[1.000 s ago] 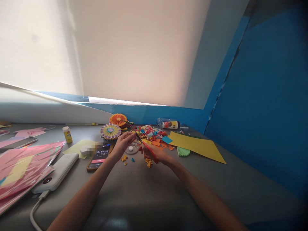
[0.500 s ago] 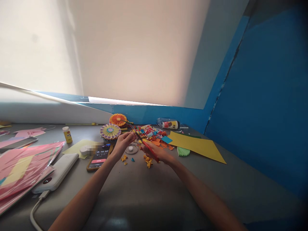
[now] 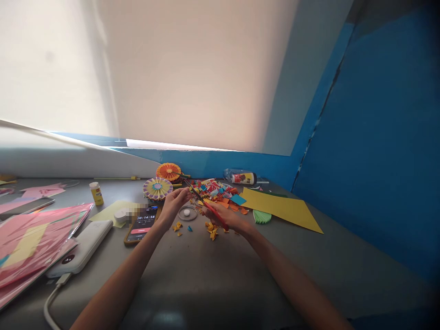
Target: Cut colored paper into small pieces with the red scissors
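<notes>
My right hand (image 3: pixel 225 218) is closed round the red handles of a pair of scissors (image 3: pixel 206 204), whose dark blades point up and to the left. My left hand (image 3: pixel 175 204) is pinched at the blade tips on a small bit of paper that is too small to name. Both hands hover just above the grey table (image 3: pixel 206 275). Small orange and yellow paper scraps (image 3: pixel 211 229) lie on the table under the hands. A pile of coloured paper cuttings (image 3: pixel 220 190) spreads out just beyond them.
A phone (image 3: pixel 141 222) showing a timer lies left of my hands, beside a white power bank (image 3: pixel 82 247) with a cable. Pink paper sheets (image 3: pixel 30 238), a glue bottle (image 3: pixel 96 192), two paper rosettes (image 3: pixel 158 188), a clear dish (image 3: pixel 188 212), a yellow sheet (image 3: pixel 282 208) and a green fan (image 3: pixel 261 216) surround them.
The hands and scissors have barely shifted. A few more scraps lie on the table under the hands, and the phone timer has advanced by a second.
</notes>
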`<state>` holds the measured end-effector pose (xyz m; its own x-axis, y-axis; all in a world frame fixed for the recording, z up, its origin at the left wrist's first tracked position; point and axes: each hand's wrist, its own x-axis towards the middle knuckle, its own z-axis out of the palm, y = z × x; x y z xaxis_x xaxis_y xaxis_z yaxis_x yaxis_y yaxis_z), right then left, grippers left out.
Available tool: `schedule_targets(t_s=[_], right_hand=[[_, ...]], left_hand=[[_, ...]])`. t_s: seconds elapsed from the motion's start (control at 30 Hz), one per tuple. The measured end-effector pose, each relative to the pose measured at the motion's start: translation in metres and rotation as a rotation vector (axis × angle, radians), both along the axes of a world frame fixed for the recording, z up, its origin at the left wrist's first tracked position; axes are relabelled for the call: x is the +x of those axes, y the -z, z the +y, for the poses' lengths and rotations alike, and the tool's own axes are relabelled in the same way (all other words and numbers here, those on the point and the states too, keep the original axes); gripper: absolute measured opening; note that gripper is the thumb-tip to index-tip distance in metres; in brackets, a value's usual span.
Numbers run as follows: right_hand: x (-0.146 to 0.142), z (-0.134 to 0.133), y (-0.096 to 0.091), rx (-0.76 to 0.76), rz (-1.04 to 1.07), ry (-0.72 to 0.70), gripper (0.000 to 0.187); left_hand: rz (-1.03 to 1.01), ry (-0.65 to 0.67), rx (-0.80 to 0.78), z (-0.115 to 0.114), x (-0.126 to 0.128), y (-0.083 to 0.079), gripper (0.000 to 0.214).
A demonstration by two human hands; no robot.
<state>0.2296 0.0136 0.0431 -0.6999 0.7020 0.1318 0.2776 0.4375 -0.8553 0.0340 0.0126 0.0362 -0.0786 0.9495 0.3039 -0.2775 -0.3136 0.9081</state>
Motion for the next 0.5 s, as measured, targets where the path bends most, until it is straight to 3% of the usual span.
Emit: schedule_targets(t_s=[0.5], right_hand=[[-0.0001,-0.0023,-0.0026,-0.051,-0.005,-0.002,0.050]], left_hand=[[-0.009,-0.066,-0.025,0.0001,-0.0023,0.0009,0.032]])
